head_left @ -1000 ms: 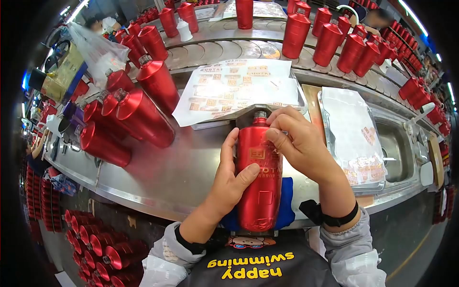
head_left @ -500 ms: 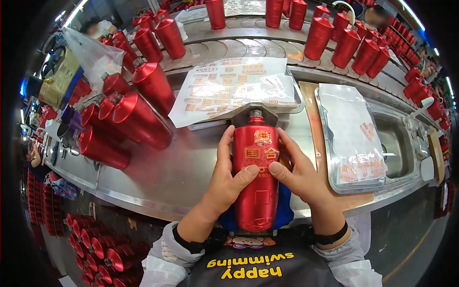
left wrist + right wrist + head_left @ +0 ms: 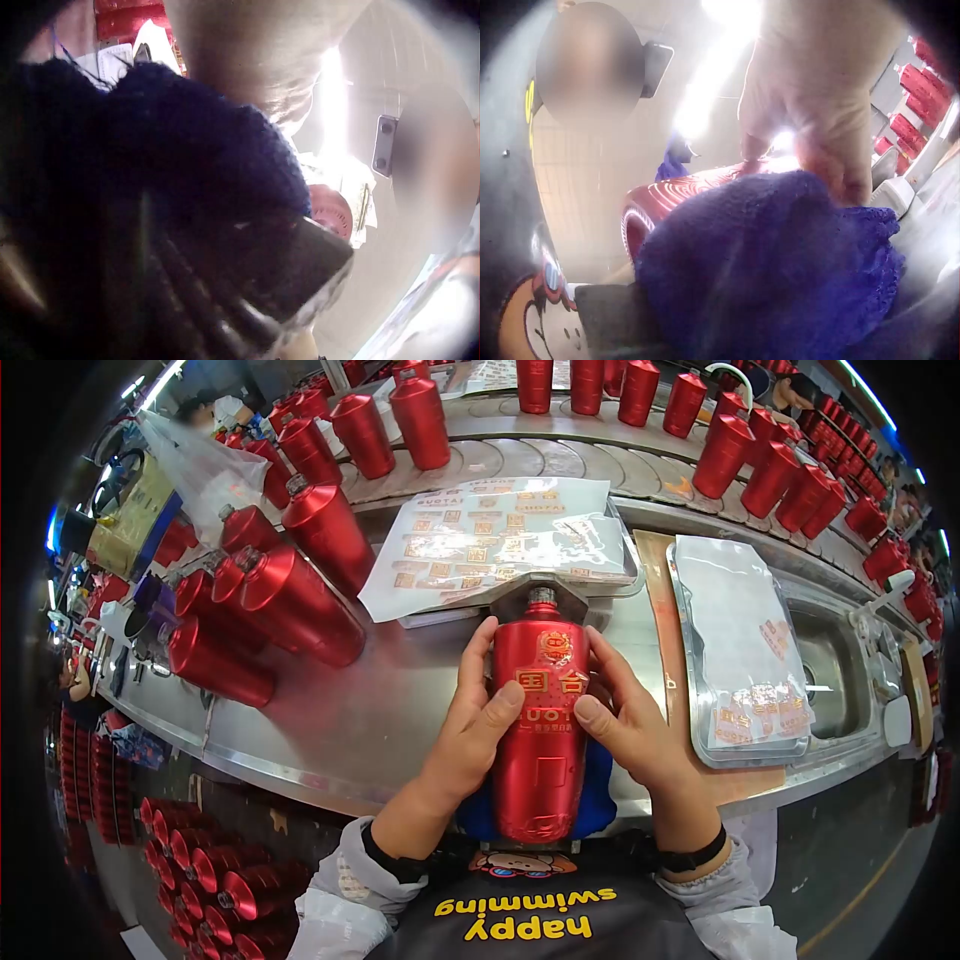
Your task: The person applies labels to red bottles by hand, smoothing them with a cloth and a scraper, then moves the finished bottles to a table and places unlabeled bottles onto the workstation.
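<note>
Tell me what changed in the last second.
The right hand moved down from the neck of the bottle to its right side, thumb on the gold label. The bottles on the belt drifted left. The left hand kept gripping the bottle.

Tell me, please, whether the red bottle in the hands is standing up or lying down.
Lying down: the bottle rests lengthwise on a blue cloth, neck pointing away from the person.

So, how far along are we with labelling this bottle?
Done: gold labels sit on the front of the red bottle. In hand: the left hand and right hand grip it, thumbs pressing beside the lettering. To do: the lying bottles show no labels, and the sticker sheet holds more stickers.
</note>
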Demonstrator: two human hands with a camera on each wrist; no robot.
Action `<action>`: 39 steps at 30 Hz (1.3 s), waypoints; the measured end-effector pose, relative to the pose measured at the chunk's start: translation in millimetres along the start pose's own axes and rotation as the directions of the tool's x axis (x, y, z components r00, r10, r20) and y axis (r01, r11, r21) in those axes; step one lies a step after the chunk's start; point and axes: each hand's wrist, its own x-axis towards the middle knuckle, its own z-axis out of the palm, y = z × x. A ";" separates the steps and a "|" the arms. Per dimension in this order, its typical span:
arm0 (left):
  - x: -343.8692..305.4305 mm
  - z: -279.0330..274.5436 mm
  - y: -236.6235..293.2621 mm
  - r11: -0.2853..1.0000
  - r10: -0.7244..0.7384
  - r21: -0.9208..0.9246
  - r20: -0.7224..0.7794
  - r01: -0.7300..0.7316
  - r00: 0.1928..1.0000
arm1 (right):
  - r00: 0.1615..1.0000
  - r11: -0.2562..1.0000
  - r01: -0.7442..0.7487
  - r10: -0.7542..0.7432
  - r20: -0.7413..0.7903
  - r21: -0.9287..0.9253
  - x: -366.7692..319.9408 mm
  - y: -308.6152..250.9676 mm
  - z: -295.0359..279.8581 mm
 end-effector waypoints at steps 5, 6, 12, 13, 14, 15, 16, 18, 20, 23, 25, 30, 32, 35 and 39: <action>-0.9 -4.7 -4.3 1.000 0.021 -0.001 -0.011 -0.021 1.000 | 0.999 0.995 -0.052 0.051 0.014 0.086 -0.4 -3.4 -0.3; -0.8 -5.7 -4.9 1.000 0.022 -0.009 -0.013 -0.023 1.000 | 0.997 0.996 -0.069 0.068 0.028 0.064 -1.3 -3.3 -0.8; 1.4 0.0 1.0 1.000 -0.001 0.005 0.006 0.001 1.000 | 0.999 1.000 -0.008 0.008 0.050 0.009 -0.2 1.1 -3.4; 1.6 -0.1 1.1 1.000 -0.012 -0.010 0.005 0.012 1.000 | 0.999 1.000 -0.008 0.008 0.054 0.012 -0.3 1.2 -3.5; 1.5 -0.7 1.6 0.999 -0.023 -0.025 0.003 0.023 1.000 | 0.998 0.998 -0.031 0.029 0.058 0.045 -0.5 -0.9 -3.6; 1.3 -1.1 1.9 0.999 -0.034 -0.041 0.001 0.034 0.999 | 0.997 0.995 -0.054 0.049 0.063 0.078 -0.9 -5.0 -3.8; 1.0 -1.3 1.2 1.000 -0.011 -0.020 0.001 0.011 1.000 | 0.995 0.991 -0.077 0.070 0.067 0.111 -1.8 -7.3 -4.1; 1.2 -1.5 -1.3 0.999 0.034 0.020 0.004 -0.034 0.999 | 0.996 0.991 -0.059 0.051 0.069 0.123 -2.0 -5.3 -3.7; 2.1 0.7 0.3 0.996 0.020 0.088 0.006 -0.021 1.000 | 0.997 0.993 -0.035 0.027 0.071 0.112 -1.5 -2.3 -3.8; 1.3 2.3 3.5 0.991 0.009 0.132 0.011 -0.010 1.000 | 0.997 0.997 -0.010 0.004 0.075 0.079 -2.3 2.0 -4.6; 1.6 3.3 4.7 0.996 0.000 0.090 0.000 0.000 1.000 | 0.997 0.997 -0.008 0.002 0.079 0.076 -1.9 2.7 -6.0; 8.4 2.2 9.2 0.996 -0.063 -0.066 -0.046 0.060 0.997 | 0.996 0.986 -0.089 0.085 0.033 0.140 1.0 -8.7 -2.8; 12.4 0.6 9.1 0.996 -0.076 -0.053 -0.048 0.073 0.996 | 0.996 0.984 -0.079 0.082 -0.017 0.158 5.2 -10.7 2.1; 15.2 0.6 8.1 0.996 -0.081 -0.028 -0.051 0.080 0.995 | 0.994 0.993 -0.073 0.079 -0.071 0.089 11.5 -9.5 5.1; 16.4 0.8 7.5 0.996 -0.079 0.022 -0.069 0.081 0.995 | 0.992 0.980 -0.079 0.096 -0.085 0.184 13.9 -11.0 10.2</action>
